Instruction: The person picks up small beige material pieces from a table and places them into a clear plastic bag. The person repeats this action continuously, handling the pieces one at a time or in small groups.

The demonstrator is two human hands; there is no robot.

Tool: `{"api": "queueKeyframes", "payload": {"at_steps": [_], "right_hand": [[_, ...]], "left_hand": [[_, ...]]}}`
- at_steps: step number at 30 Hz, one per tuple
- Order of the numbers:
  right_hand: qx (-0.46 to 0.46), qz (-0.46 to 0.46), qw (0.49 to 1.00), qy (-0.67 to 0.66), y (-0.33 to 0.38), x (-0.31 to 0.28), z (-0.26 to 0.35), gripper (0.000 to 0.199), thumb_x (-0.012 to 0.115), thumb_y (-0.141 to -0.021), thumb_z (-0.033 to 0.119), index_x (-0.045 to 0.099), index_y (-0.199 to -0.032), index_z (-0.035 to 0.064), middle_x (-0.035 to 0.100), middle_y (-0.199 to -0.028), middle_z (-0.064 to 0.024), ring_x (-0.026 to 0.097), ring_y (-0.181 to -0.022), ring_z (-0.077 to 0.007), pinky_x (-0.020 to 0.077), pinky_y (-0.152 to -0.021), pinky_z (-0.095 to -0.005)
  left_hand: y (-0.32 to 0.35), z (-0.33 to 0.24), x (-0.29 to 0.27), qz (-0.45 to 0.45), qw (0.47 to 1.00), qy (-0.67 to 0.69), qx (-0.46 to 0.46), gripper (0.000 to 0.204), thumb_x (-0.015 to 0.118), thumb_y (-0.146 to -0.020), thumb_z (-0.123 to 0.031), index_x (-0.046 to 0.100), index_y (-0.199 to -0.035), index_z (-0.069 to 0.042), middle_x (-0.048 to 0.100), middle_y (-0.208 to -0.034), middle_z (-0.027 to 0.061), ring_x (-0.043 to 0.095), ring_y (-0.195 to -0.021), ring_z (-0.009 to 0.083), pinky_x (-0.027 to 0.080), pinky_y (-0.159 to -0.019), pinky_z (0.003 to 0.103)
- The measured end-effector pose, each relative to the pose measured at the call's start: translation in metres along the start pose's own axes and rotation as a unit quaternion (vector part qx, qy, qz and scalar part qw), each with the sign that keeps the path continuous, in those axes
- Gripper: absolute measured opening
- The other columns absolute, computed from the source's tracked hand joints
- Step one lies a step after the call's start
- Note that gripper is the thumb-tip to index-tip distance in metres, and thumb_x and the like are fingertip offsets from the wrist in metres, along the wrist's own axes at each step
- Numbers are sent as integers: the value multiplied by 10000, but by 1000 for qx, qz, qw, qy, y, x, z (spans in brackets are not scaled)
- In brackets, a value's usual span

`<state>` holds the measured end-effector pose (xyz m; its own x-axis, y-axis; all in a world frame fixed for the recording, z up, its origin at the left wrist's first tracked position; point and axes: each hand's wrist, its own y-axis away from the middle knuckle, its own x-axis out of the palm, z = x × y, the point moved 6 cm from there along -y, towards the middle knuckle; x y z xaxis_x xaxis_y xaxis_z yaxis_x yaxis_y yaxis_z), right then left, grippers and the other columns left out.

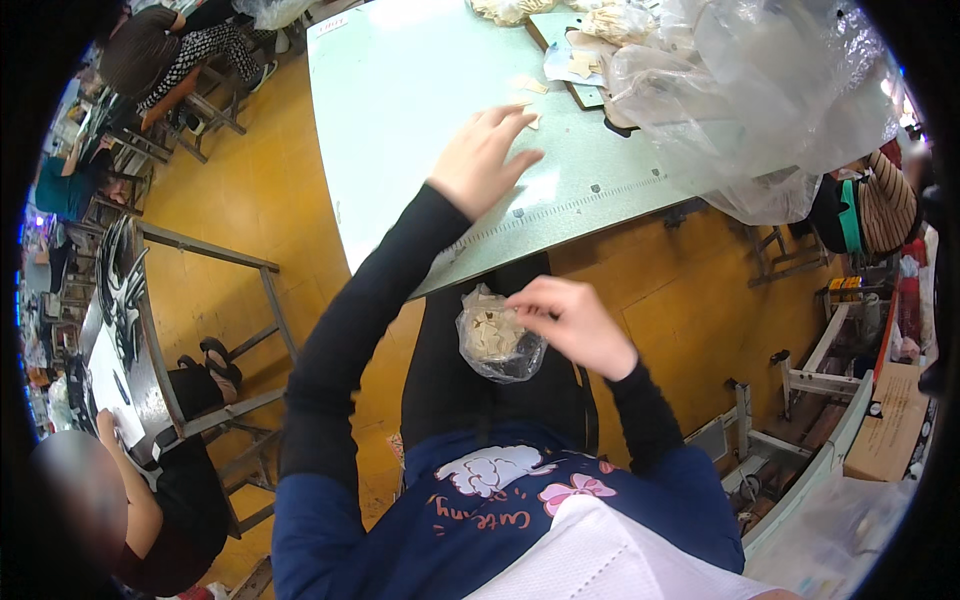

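Note:
Over the pale green table (390, 120), my left hand (485, 160) reaches forward with its fingers spread. Just beyond its fingertips lie a few small flat cream pieces (533, 85); the fingers partly cover one of them. A clear plastic bag (515, 368) rests on my lap, filled with cream cut pieces (488, 328). At the bag's right side is my right hand (577, 322), its thumb and fingers drawn together above the opening. Whatever those fingers pinch, if anything, is too small to make out.
Large clear plastic bags (740, 90) and a dark-edged board (570, 75) with more cream pieces occupy the table's far right. A ruler scale (580, 203) runs along the near edge. Another person sits at a workbench (150, 350) on the left. A cardboard box (885, 425) stands at right.

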<state>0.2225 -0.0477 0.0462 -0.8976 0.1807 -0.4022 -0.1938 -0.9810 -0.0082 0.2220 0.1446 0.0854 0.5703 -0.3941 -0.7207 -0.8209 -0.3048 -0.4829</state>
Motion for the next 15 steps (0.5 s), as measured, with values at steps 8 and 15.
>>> {"api": "queueKeyframes", "payload": {"at_steps": [8,15], "right_hand": [[-31,-141,986,82,-5,-53,13,178,677,-873,82,701,-1029,-1,683,-899,-147,669,-754,-231,532,-698,-331],[-187,-199,928,254,-148,-96,-6,312,578,-950,161,619,-1205,-14,617,-1214,-205,591,-1154,-306,460,-979,-405]], "left_hand": [[2,24,62,51,997,-58,12,592,638,-927,-302,455,-1378,36,433,-1439,251,413,-1338,405,374,-1102,455],[100,-54,26,96,991,-89,30,766,723,-826,-351,418,-1430,7,393,-1484,221,400,-1366,368,368,-1108,443]]}}
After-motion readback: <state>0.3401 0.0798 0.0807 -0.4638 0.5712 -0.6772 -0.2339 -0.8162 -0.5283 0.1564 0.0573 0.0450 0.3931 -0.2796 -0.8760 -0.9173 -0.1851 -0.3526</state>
